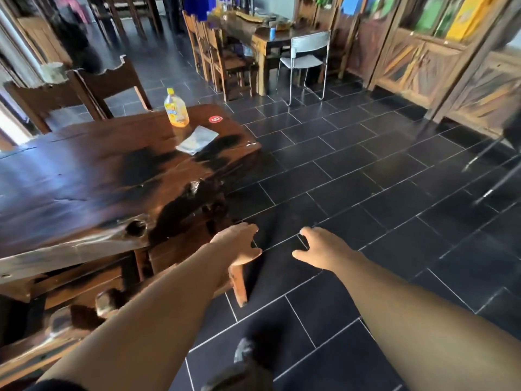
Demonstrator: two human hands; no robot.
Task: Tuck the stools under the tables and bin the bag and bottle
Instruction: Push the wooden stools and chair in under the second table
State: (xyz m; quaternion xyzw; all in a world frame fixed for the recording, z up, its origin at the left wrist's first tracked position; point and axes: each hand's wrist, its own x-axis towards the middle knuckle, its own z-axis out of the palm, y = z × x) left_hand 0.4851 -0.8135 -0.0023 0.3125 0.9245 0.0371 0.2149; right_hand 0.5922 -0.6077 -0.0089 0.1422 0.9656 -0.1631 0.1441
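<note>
The left hand (pixel 239 244), fingers loosely spread, is over the brown wooden stool (pixel 238 286), perhaps touching it, though blur hides that. The right hand (pixel 321 249) hangs beside it, fingers slackly curled and empty. A crooked shove could jam the stool's leg against the table frame. Far beyond the fingers, the yellow plastic juice bottle (pixel 176 108) and flat pale plastic bag (pixel 197 140) sit on the dark glossy wooden tabletop (pixel 84 179). Black tiled floor (pixel 366 193) lies beneath the fingers.

upright orange bottle (pixel 176 110), flat bag (pixel 197 140) beside
</note>
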